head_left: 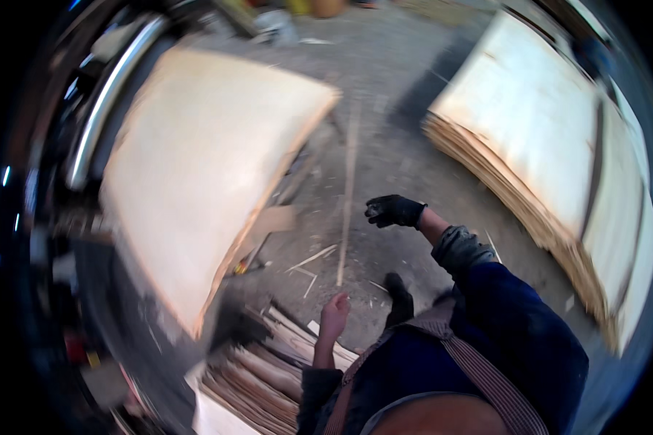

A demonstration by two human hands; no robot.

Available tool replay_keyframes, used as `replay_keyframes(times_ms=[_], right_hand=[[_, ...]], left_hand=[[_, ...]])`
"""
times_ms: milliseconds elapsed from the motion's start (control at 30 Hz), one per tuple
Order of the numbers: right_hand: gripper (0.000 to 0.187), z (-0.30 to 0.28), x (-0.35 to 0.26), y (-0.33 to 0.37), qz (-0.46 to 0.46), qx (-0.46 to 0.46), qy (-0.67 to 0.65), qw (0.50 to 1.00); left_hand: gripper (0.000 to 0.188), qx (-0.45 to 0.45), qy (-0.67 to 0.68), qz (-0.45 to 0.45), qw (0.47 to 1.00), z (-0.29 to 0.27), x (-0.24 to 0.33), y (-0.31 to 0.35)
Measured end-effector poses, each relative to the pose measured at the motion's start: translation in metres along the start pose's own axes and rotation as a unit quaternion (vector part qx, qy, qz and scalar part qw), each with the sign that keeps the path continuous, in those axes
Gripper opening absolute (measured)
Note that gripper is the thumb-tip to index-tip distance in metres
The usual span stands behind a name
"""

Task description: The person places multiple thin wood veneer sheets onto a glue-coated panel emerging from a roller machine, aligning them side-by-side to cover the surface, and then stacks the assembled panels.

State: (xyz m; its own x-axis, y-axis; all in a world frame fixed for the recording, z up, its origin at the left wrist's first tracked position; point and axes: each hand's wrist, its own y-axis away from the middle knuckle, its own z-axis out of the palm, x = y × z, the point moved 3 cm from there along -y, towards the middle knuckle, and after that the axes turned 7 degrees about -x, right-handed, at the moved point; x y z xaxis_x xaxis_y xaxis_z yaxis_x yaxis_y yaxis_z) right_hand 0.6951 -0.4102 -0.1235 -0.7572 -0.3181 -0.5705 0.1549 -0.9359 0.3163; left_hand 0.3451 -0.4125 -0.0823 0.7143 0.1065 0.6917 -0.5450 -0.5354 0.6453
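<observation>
My right hand, in a black glove, reaches out over the concrete floor between two stacks of pale wood sheets. Its fingers are loosely bent and somewhat apart, and I see nothing held in them. My left hand is bare and hangs low in front of my body, near a pile of rough-edged veneer pieces. Blur hides its fingers, so their shape and grip are unclear. On the left lies a broad stack of pale sheets. A taller stack of veneer sheets stands on the right. Neither hand touches these stacks.
Wood slivers litter the floor, along with a long pale strip or line. A bright curved metal bar runs beside the left stack. My dark boot shows below the gloved hand.
</observation>
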Motion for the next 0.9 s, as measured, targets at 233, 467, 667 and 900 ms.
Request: replay_keyframes(times_ms=[233,467,667,900], right_hand=[[0.005,-0.228,-0.001,0.217,-0.224,0.362,-0.288,0.858],[0.094,-0.381,-0.069,0.239,-0.291,0.452,-0.576,0.616],[0.047,-0.400,-0.044,0.250,-0.226,0.417,-0.654,0.590],[0.045,-0.291,-0.114,0.302,-0.368,0.250,-0.668,0.597]], left_hand=[[0.032,-0.219,-0.204,0.060,0.952,0.078,0.094,-0.059],[0.034,-0.198,-0.248,0.093,0.944,0.124,0.277,-0.207],[0.043,-0.147,-0.277,0.144,0.939,0.233,0.445,-0.385],[0.047,-0.093,-0.292,0.174,0.936,0.334,0.547,-0.560]])
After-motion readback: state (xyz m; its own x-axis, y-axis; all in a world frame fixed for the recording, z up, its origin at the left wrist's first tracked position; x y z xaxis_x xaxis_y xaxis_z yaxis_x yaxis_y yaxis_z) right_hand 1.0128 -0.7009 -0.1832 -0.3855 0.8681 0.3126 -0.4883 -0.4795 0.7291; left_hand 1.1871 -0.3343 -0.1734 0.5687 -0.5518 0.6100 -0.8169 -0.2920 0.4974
